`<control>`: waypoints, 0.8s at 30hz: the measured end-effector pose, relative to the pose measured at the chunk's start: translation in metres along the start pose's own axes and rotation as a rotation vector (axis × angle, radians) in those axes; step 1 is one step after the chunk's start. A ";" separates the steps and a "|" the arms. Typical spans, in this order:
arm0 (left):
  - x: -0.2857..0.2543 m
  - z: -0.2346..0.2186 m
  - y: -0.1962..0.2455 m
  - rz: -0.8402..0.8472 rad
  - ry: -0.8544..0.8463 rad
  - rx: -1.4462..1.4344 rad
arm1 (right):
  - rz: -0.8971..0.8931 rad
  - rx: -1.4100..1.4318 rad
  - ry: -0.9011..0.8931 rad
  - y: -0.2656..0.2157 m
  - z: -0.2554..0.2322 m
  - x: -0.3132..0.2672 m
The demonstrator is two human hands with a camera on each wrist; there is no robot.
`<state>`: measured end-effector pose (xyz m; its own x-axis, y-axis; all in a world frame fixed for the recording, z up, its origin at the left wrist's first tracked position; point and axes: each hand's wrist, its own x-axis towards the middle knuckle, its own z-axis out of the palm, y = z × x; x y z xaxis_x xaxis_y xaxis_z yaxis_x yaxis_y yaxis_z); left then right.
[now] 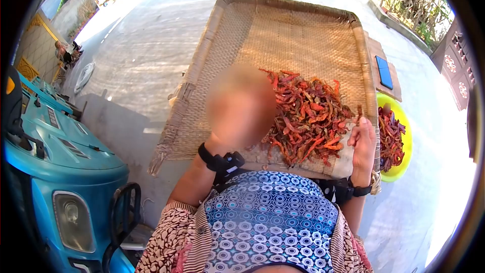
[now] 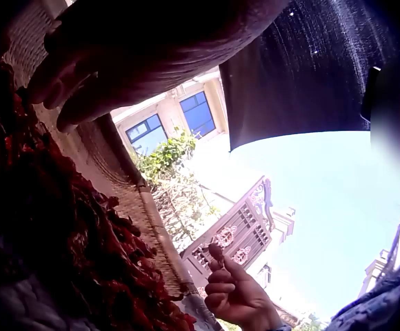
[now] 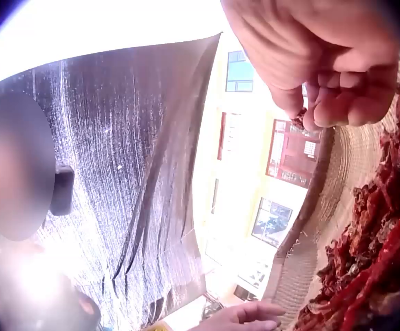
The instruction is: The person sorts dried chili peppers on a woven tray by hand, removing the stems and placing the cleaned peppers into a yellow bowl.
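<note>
A heap of dried red chilies (image 1: 308, 114) lies on a woven tray (image 1: 303, 35). My right hand (image 1: 362, 144), over the tray's right edge, pinches one dark dried chili (image 1: 359, 111) between thumb and finger. The left wrist view also shows this right hand (image 2: 241, 300) holding the chili (image 2: 216, 252) up. Blurring covers most of my left hand (image 1: 235, 111) at the heap's left side. In the right wrist view the left hand (image 3: 245, 318) has its fingers loosely extended, holding nothing visible; whether its fingertips touch chilies is unclear.
A yellow-green basin (image 1: 406, 144) of dried chilies stands beside the tray's right edge. Behind it, a blue phone (image 1: 384, 72) lies on a flat brown piece (image 1: 375, 50). A teal vehicle (image 1: 65, 172) is at the left on the concrete ground (image 1: 146, 45).
</note>
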<state>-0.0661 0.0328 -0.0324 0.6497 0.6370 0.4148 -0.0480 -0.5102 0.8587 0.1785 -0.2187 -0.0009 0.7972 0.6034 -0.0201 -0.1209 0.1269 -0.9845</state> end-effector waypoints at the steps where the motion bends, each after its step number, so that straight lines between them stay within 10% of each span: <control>1: 0.000 -0.012 -0.001 0.022 0.031 0.121 | 0.021 0.147 0.076 0.000 -0.014 0.006; 5: 0.019 -0.040 0.042 -0.437 -0.257 1.135 | -0.097 0.716 0.017 0.015 -0.083 0.025; 17: 0.014 -0.058 0.041 -0.270 -0.104 1.005 | 0.157 0.487 0.000 0.018 -0.034 0.016; 24: 0.022 -0.010 0.064 -0.316 -0.442 0.028 | 0.057 -0.184 -0.534 -0.011 0.065 -0.022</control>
<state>-0.0625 0.0202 0.0349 0.8866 0.4614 -0.0330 0.2172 -0.3522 0.9104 0.1236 -0.1819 0.0218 0.3769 0.9257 -0.0307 -0.0124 -0.0281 -0.9995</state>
